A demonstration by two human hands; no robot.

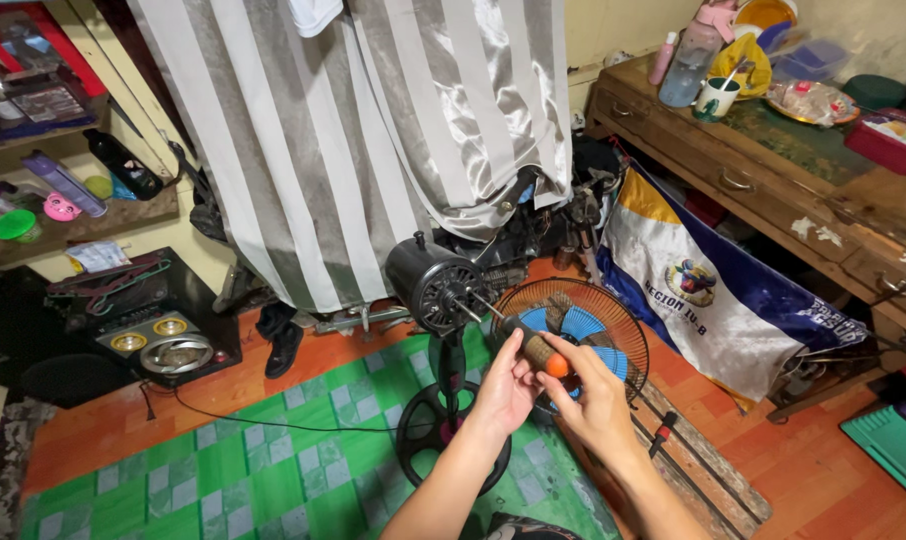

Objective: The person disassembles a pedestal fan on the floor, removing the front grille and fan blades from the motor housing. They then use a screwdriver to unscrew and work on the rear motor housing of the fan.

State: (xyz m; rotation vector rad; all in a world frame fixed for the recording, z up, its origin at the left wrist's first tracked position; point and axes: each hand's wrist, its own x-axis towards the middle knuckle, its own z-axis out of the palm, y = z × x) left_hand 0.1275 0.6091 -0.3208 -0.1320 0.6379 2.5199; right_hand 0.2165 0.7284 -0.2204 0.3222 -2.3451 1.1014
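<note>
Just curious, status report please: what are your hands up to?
Both hands grip an orange-tipped tool. Fan motor stands bare, close ahead. Nothing between.

Checkered floor mat (pixel 253 460) (fan stand (pixel 443 420) atop)

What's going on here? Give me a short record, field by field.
Setting: a cluttered room with a green checked floor mat
Left hand: the left hand pinches the shaft end of a screwdriver
Right hand: the right hand grips the same screwdriver by its orange handle
Just behind: a stand fan motor with its bare spindle pointing at the hands
Beside it: a wire fan guard with blue blades inside
Backdrop: a striped grey curtain
Right side: a wooden dresser loaded with containers
</note>
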